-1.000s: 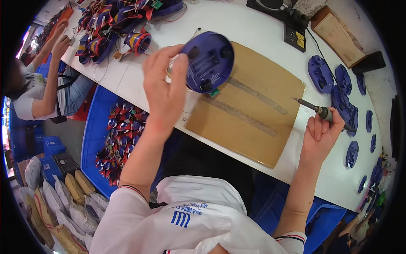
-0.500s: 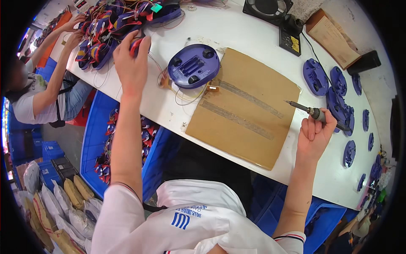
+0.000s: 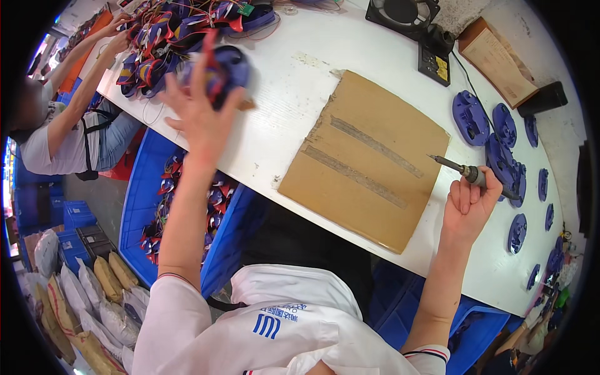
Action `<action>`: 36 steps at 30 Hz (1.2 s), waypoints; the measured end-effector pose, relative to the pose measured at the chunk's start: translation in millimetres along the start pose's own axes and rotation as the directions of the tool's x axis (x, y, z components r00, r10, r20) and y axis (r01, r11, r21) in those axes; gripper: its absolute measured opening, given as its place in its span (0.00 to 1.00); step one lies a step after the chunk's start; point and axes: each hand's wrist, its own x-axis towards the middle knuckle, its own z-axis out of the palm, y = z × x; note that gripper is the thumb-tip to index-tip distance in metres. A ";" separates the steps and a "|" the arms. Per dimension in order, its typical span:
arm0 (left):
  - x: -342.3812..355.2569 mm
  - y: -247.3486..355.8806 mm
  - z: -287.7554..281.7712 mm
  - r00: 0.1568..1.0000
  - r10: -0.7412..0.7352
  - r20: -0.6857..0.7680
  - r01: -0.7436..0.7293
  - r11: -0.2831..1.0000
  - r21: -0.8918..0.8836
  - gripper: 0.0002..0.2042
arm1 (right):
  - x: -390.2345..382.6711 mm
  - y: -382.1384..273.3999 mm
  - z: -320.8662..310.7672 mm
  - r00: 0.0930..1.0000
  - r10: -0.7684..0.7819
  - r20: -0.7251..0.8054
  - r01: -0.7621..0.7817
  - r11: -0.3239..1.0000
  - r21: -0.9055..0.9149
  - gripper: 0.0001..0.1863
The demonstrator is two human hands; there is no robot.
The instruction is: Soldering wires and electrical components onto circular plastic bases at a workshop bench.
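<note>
My left hand (image 3: 203,119) is at the near edge of the heap, its fingers spread and somewhat blurred. Right beyond the fingers lies a purple plastic toy base (image 3: 231,69) with a red part, tilted and smeared by motion. Part of it is hidden by the hand. My right hand (image 3: 469,200) is closed round the handle of a soldering iron (image 3: 459,167), whose bare tip points left over the edge of a brown cardboard sheet (image 3: 369,156). Two grey worn strips run across that sheet.
Wired toy parts (image 3: 169,31) are heaped at the far left, where a co-worker's hands (image 3: 119,34) work. Purple shells (image 3: 472,119) lie at the right. A black fan (image 3: 400,12) and a soldering stand (image 3: 432,56) are at the back. Below the table edge is a blue bin (image 3: 134,219).
The purple base has gone from beside the cardboard to the heap at the left. My left hand's fingers have spread. The soldering iron has stayed nearly where it was.
</note>
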 end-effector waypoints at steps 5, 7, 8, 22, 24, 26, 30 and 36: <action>54.8 -29.6 9.4 0.980 -0.183 0.084 0.189 0.980 -0.067 0.43 | 6.9 -2.9 0.9 1.000 0.001 -0.009 -0.001 1.000 -0.003 0.08; 68.3 -48.6 17.1 0.992 -0.120 0.035 0.123 0.988 -0.094 0.43 | 13.5 -7.5 3.2 0.999 0.008 -0.032 -0.008 1.000 0.013 0.08; 72.2 -54.8 22.6 0.997 -0.066 -0.028 0.063 0.992 -0.108 0.44 | 16.6 -11.4 3.9 0.999 0.008 -0.044 -0.007 1.000 0.019 0.08; -53.2 303.0 73.2 0.646 0.746 0.164 -0.514 0.583 -0.629 0.53 | 86.6 -87.5 -5.5 0.988 -0.147 0.041 0.127 0.944 0.303 0.09; -67.8 339.0 99.2 0.663 0.721 0.201 -0.519 0.637 -0.570 0.53 | 89.8 -85.3 -9.1 0.983 -0.166 0.076 0.135 0.943 0.304 0.09; -70.3 347.0 101.1 0.658 0.715 0.236 -0.517 0.657 -0.548 0.50 | 87.3 -75.6 -9.6 0.995 -0.094 0.038 0.078 0.949 0.306 0.09; -55.8 304.8 60.4 0.595 0.799 0.086 -0.519 0.463 -0.719 0.33 | 77.6 -66.6 -14.2 1.000 -0.010 0.009 0.006 0.948 0.318 0.09; -21.7 153.2 -10.3 0.107 0.964 0.242 -0.311 0.263 -0.913 0.40 | 60.6 -49.3 -10.2 0.994 0.017 0.110 -0.048 0.959 0.280 0.08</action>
